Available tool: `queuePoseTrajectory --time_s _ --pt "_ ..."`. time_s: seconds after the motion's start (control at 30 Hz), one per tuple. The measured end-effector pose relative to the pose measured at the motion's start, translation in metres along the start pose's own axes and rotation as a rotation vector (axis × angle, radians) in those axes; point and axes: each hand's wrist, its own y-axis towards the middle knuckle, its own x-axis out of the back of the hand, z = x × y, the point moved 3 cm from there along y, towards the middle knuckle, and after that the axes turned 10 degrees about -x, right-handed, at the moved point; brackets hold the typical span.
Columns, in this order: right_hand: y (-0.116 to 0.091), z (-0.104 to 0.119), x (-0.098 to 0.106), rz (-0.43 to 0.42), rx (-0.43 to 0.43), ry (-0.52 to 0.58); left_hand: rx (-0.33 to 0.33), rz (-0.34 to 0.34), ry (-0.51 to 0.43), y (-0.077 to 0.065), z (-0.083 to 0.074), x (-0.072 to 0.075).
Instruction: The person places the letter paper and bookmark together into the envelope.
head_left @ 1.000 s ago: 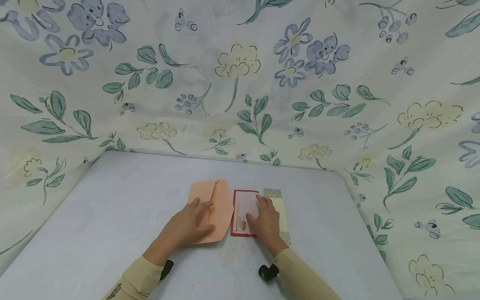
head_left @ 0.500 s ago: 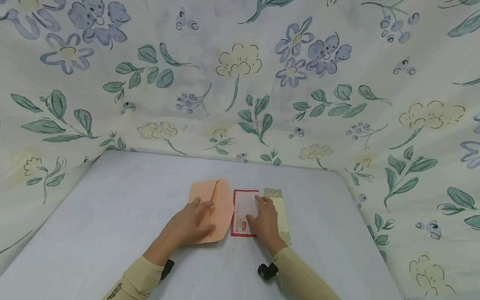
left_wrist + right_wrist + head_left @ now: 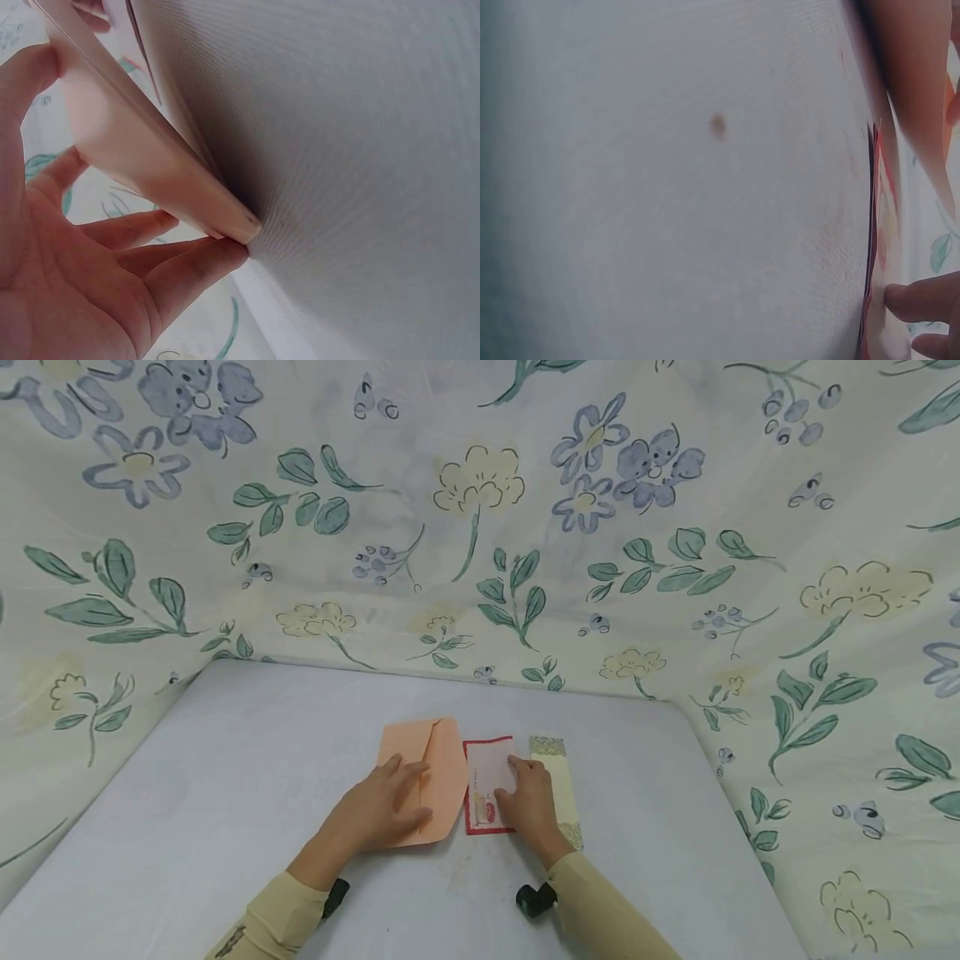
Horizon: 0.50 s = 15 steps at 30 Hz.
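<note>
A peach-orange envelope [image 3: 442, 777] lies left of the table's middle, its flap side up. My left hand [image 3: 386, 803] rests on it with fingers spread; in the left wrist view the fingertips [image 3: 232, 251] and thumb touch its face near the edges. Just to the right lies a red-bordered card [image 3: 486, 777] with a small red picture and a line of print. My right hand [image 3: 528, 802] covers the card's right side, thumb and fingertips on its face; a fingertip [image 3: 900, 300] presses it in the right wrist view. The card's right edge is hidden.
A pale yellow card [image 3: 562, 785] with glittery bands at both ends lies partly under my right hand. The white table [image 3: 247, 760] ends at a floral cloth [image 3: 405, 527] behind. A black wrist camera [image 3: 536, 902] sits below the right wrist.
The red-bordered card has turned slightly, its top edge shifting left and up, and my right hand's fingers have moved a little left. The left hand and envelope stay put.
</note>
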Motion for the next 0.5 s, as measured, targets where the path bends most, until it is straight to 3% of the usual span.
queuePoseTrajectory --time_s 0.5 --pt "0.0003 -0.0037 -0.0001 0.032 -0.006 -0.001 -0.004 0.003 0.001 -0.0001 -0.0018 0.0008"
